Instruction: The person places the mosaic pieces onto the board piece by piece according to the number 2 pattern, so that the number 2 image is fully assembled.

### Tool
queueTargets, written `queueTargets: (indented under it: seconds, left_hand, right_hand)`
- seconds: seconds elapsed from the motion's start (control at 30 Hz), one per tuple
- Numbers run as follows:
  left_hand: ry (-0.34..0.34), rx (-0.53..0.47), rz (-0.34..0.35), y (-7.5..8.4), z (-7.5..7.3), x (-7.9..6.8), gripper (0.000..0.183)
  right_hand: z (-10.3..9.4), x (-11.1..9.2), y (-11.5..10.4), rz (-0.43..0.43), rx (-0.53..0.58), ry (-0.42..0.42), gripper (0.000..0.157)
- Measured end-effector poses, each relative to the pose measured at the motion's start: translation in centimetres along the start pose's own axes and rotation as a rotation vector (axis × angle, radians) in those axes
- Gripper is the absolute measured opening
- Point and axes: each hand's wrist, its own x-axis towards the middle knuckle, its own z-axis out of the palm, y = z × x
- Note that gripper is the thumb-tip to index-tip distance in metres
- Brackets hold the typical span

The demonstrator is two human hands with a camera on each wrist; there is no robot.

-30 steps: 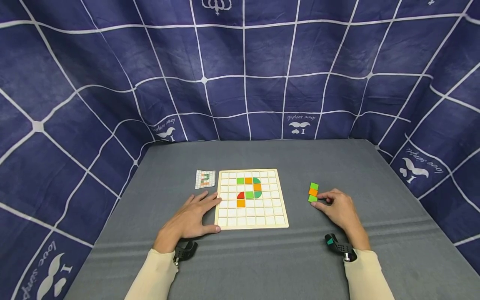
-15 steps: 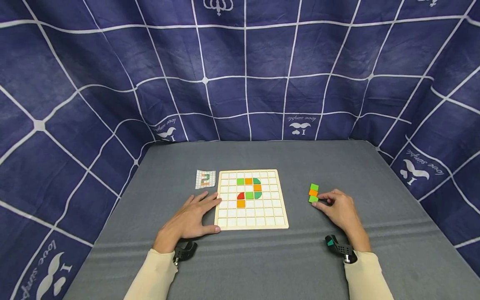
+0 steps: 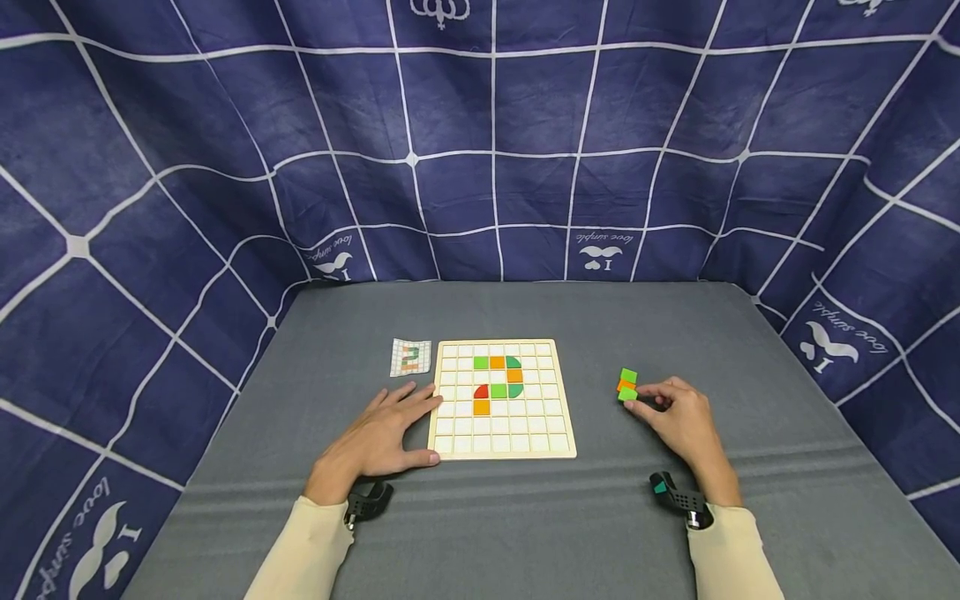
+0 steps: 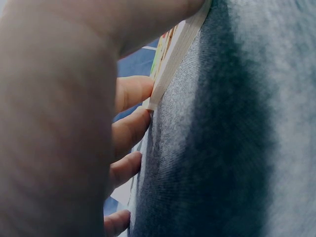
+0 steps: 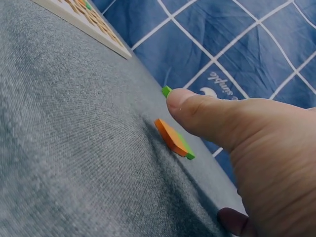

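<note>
My right hand [image 3: 678,414] pinches a light green square tile [image 3: 627,395] between thumb and finger. In the right wrist view, only a corner of this green tile [image 5: 166,91] shows past the thumb, raised off the cloth. Just beyond it lie an orange tile [image 3: 626,385] and another green tile [image 3: 628,375], touching. My left hand [image 3: 382,433] lies with fingers spread at the left edge of a pale wooden grid board [image 3: 510,446], its thumb at the near left corner. Green, orange and red pieces fill several cells of the board.
A small printed pattern card [image 3: 410,358] lies left of the board, beyond the left hand's fingers. Grey cloth [image 3: 525,525] with a few creases covers the table. Behind and at both sides hangs a blue curtain [image 3: 480,192] with white lines.
The nearest green tile has come up slightly in my right fingers and now overlaps part of the orange tile. My left hand stays at the board's edge.
</note>
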Motion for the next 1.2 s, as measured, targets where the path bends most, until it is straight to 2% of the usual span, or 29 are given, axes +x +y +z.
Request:
queueTargets:
  seconds: [0.57, 0.8, 1.2]
  left_hand:
    - [-0.008, -0.002, 0.002, -0.1, -0.3, 0.3, 0.093]
    - [-0.01, -0.004, 0.003, 0.0, -0.2, 0.1, 0.093]
    - [-0.017, -0.001, -0.005, 0.2, -0.4, -0.1, 0.092]
  right_hand:
    - [-0.2, 1.8, -2.7, -0.007, 0.022, 0.008, 0.029]
    - [0.0, 2.7, -3.9, -0.05, 0.046, 0.042, 0.028]
    - [0.9, 4.6, -7.4, -0.097, 0.104, 0.015, 0.027]
